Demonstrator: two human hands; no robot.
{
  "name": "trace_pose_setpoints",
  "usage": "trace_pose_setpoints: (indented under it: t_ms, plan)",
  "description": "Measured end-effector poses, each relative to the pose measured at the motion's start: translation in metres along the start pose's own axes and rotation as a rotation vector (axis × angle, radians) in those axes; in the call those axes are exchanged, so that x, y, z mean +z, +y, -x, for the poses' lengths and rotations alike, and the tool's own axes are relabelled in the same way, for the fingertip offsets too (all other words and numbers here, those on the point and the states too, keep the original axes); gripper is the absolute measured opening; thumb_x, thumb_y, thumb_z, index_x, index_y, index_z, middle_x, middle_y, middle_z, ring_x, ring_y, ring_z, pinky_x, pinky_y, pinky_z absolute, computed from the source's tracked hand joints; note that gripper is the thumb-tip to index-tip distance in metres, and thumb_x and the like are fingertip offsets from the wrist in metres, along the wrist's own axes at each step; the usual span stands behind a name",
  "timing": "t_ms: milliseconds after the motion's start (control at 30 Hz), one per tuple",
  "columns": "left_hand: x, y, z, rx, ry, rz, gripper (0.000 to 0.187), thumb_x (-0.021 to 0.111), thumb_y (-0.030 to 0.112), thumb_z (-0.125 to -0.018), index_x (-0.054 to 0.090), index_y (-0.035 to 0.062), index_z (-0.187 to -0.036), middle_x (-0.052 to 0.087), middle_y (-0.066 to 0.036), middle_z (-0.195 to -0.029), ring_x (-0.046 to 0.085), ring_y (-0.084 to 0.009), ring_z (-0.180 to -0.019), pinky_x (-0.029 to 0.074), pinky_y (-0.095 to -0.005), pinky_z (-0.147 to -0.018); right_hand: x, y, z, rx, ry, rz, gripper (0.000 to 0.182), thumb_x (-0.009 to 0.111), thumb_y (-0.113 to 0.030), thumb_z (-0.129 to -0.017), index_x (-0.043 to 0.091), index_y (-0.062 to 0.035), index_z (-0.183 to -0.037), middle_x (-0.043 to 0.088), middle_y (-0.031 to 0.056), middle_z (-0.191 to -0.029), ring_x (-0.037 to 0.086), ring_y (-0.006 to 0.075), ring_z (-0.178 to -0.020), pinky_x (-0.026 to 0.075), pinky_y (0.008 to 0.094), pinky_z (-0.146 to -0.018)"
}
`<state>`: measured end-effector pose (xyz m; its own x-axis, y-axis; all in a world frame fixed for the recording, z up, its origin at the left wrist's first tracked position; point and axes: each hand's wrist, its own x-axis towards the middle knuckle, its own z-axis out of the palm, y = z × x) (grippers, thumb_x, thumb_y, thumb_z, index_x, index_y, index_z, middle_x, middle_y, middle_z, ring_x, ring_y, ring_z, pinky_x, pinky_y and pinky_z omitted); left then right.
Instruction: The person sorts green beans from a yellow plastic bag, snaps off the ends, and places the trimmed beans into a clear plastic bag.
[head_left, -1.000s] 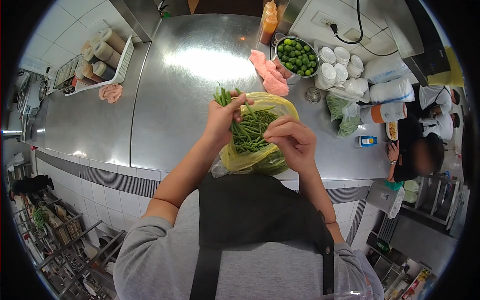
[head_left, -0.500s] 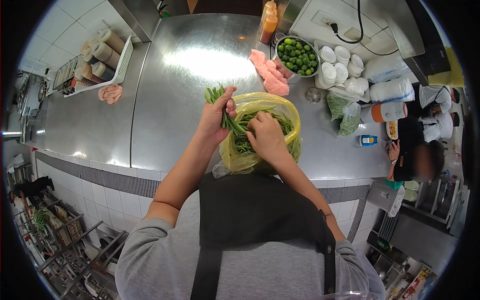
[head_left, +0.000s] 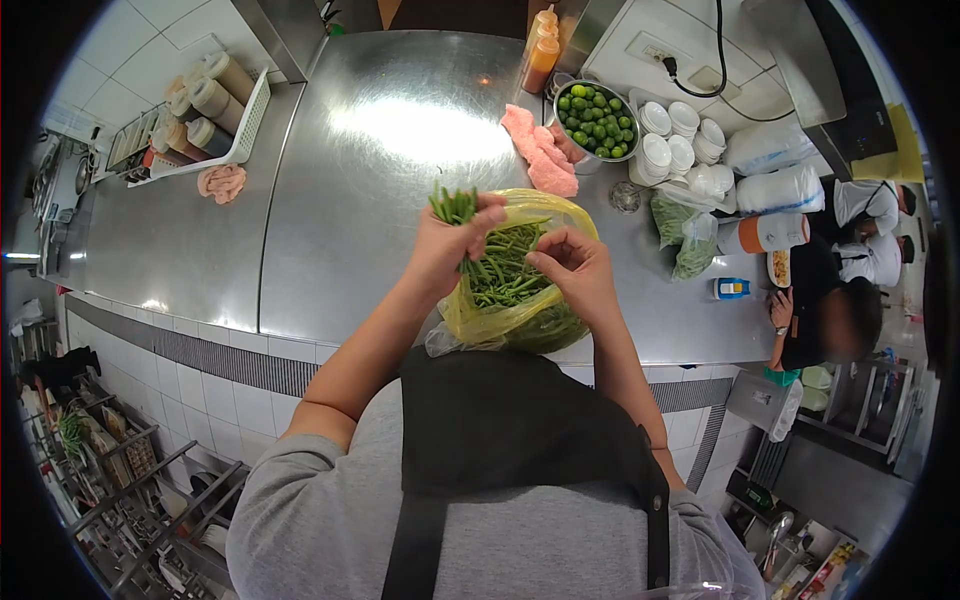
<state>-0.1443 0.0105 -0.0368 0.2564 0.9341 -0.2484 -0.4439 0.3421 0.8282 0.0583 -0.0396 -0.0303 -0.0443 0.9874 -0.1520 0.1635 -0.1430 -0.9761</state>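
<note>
My left hand [head_left: 447,243] is closed around a bunch of green beans [head_left: 455,206], whose tips stick out above the thumb. It is at the left side of an open yellow plastic bag [head_left: 556,207]. Inside the bag lies a heap of loose green beans [head_left: 505,275]. Over the bag's right side is my right hand [head_left: 585,275], its thumb and forefinger pinched together above the beans. Whether anything is between those fingertips is too small to tell.
A pink cloth [head_left: 540,150] lies behind the bag, beside a metal bowl of limes [head_left: 597,120]. To the right are white cups [head_left: 655,155], a bag of greens [head_left: 695,240] and a blue-labelled container [head_left: 732,288]. A co-worker's hand [head_left: 781,308] rests at the counter's right.
My right hand has lifted off the bunch and moved right, fingers now pinched. My left hand has turned and shifted slightly right, still holding the beans.
</note>
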Motion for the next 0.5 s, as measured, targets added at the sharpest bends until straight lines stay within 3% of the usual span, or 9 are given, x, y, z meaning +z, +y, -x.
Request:
trace_pose_setpoints:
  t_ms: [133, 300, 367, 433, 500]
  plan:
    - [0.014, -0.005, 0.006, 0.062, -0.196, -0.255, 0.011, 0.079, 0.008, -0.083, 0.071, 0.0015, -0.087, 0.067, -0.001, -0.077, 0.050, -0.0019, -0.053, 0.035, -0.0191, -0.043, 0.007, 0.000, 0.003, -0.030, 0.003, -0.102, 0.011, 0.076, -0.010, -0.085, 0.066, -0.0060, -0.085, 0.068, -0.0025, -0.083, 0.061, 0.0047, -0.079, 0.048, 0.0233, -0.074]
    - [0.011, 0.004, 0.007, 0.063, -0.217, -0.323, 0.012, 0.081, 0.009, -0.082, 0.073, 0.0021, -0.088, 0.067, 0.001, -0.074, 0.049, -0.0015, -0.053, 0.036, -0.0193, -0.044, 0.007, -0.008, 0.003, -0.087, -0.019, -0.043, 0.011, 0.076, -0.011, -0.086, 0.067, -0.0049, -0.086, 0.068, -0.0023, -0.084, 0.061, 0.0052, -0.081, 0.048, 0.0237, -0.075]
    - [0.010, 0.006, 0.008, 0.061, -0.202, -0.351, 0.012, 0.081, 0.010, -0.082, 0.073, 0.0023, -0.088, 0.066, 0.002, -0.072, 0.049, -0.0016, -0.053, 0.036, -0.0197, -0.045, 0.006, -0.014, 0.003, -0.132, 0.043, -0.181, 0.006, 0.071, -0.001, -0.089, 0.067, -0.0013, -0.094, 0.067, 0.0009, -0.090, 0.062, 0.0062, -0.081, 0.049, 0.0224, -0.075]
    - [0.010, 0.007, 0.010, 0.014, -0.251, -0.490, 0.017, 0.082, 0.011, -0.082, 0.073, 0.0009, -0.092, 0.071, 0.000, -0.081, 0.061, -0.0047, -0.067, 0.050, -0.0232, -0.061, 0.007, -0.018, 0.002, -0.130, 0.052, -0.182, 0.005, 0.070, -0.001, -0.090, 0.067, -0.0010, -0.094, 0.067, 0.0008, -0.091, 0.062, 0.0063, -0.082, 0.050, 0.0230, -0.075]
    - [0.013, 0.009, 0.013, 0.039, -0.276, -0.508, 0.018, 0.082, 0.011, -0.082, 0.073, 0.0005, -0.093, 0.072, -0.001, -0.082, 0.062, -0.0055, -0.072, 0.052, -0.0242, -0.066, 0.005, -0.015, -0.002, -0.129, 0.060, -0.183, 0.004, 0.069, -0.001, -0.091, 0.067, -0.0007, -0.094, 0.067, 0.0008, -0.091, 0.062, 0.0064, -0.083, 0.050, 0.0237, -0.074]
